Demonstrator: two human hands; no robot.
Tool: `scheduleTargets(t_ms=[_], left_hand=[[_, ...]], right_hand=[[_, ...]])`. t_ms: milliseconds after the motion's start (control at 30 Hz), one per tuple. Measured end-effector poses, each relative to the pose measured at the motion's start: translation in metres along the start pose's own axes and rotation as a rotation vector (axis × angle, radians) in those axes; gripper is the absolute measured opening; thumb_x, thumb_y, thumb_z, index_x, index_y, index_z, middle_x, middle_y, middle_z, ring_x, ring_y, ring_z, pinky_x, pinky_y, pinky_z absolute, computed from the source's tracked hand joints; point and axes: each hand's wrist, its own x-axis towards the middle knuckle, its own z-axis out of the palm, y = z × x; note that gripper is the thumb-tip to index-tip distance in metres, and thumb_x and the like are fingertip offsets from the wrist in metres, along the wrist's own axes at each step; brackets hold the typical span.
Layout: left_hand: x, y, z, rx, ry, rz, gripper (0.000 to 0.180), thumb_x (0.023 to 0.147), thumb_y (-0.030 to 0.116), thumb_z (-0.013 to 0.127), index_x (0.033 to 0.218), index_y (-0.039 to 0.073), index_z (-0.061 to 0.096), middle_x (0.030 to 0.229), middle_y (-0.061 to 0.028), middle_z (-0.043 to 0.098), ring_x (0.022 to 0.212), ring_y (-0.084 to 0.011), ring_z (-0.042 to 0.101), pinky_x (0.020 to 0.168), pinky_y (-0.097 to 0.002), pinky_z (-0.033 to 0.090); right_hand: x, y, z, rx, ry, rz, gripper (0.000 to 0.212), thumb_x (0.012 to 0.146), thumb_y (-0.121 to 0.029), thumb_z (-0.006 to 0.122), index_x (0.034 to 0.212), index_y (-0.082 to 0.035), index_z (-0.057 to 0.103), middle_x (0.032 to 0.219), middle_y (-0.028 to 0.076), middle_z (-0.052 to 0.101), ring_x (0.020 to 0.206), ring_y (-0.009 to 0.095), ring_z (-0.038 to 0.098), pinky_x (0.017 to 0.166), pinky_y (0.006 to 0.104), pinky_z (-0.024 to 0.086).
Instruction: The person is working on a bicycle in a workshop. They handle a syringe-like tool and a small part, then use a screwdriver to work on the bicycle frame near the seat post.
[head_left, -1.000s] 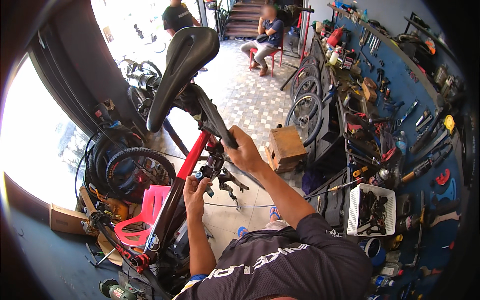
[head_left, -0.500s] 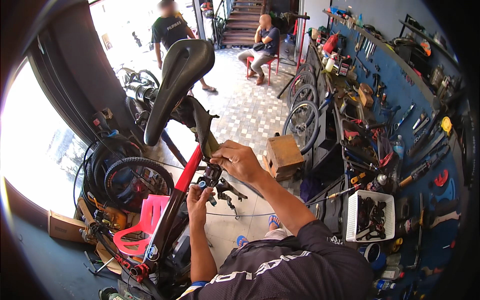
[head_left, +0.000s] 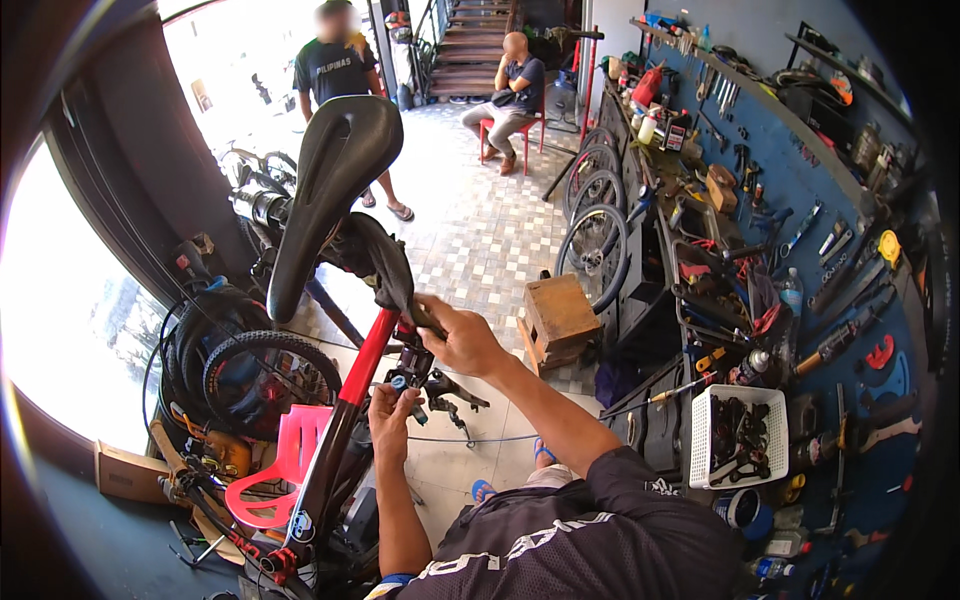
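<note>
A bicycle with a black saddle [head_left: 350,165] and a red and black frame [head_left: 372,345] stands tilted before me. A dark rag [head_left: 388,262] hangs below the saddle beside the frame. My right hand [head_left: 463,342] is closed on the rag's lower end, its fingertips partly hidden. Lower down, my left hand [head_left: 389,422] pinches a small cylindrical part with a light blue end [head_left: 399,383], close to the frame. Between the hands sits a dark mechanical part [head_left: 411,362] of the bicycle, partly covered.
A pink plastic chair [head_left: 283,470] and a bicycle wheel [head_left: 270,380] are at left. A wooden box [head_left: 562,312] stands ahead. On the right, a cluttered workbench carries a white basket [head_left: 740,437]. One person [head_left: 337,70] stands beyond the saddle; another [head_left: 512,90] sits farther back.
My right hand has shifted slightly left and down, still at the rag. The left hand keeps its pinch. The view has shifted a little, and the standing person has turned.
</note>
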Motion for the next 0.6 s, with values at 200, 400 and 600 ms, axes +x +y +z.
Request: scheduleTargets(t_ms=[200, 400, 600], left_hand=[[0.0, 0.0, 0.003, 0.024, 0.02, -0.01, 0.021, 0.101, 0.012, 0.07, 0.1, 0.008, 0.05, 0.096, -0.0089, 0.071, 0.088, -0.0177, 0.071, 0.078, -0.0282, 0.055], [-0.004, -0.004, 0.0, 0.058, 0.027, -0.025, 0.019, 0.101, 0.013, 0.07, 0.1, 0.007, 0.052, 0.097, -0.0095, 0.072, 0.088, -0.0184, 0.072, 0.077, -0.0287, 0.055], [-0.007, -0.007, -0.005, -0.006, 0.015, -0.017, 0.019, 0.101, 0.013, 0.07, 0.101, 0.007, 0.052, 0.098, -0.0106, 0.073, 0.088, -0.0185, 0.072, 0.079, -0.0289, 0.056]], right_hand=[[0.017, -0.01, -0.008, -0.153, 0.132, -0.397, 0.017, 0.091, -0.024, 0.079, 0.093, -0.008, 0.074, 0.075, 0.008, 0.063, 0.072, 0.029, 0.061, 0.065, 0.0408, 0.051], [0.022, -0.015, -0.007, -0.224, 0.131, -0.159, 0.03, 0.089, -0.036, 0.08, 0.085, -0.008, 0.072, 0.07, 0.008, 0.061, 0.075, 0.028, 0.061, 0.066, 0.0396, 0.05], [0.013, -0.017, 0.002, -0.126, 0.023, -0.096, 0.02, 0.084, -0.026, 0.082, 0.088, -0.009, 0.073, 0.079, 0.009, 0.065, 0.081, 0.031, 0.062, 0.074, 0.0434, 0.052]])
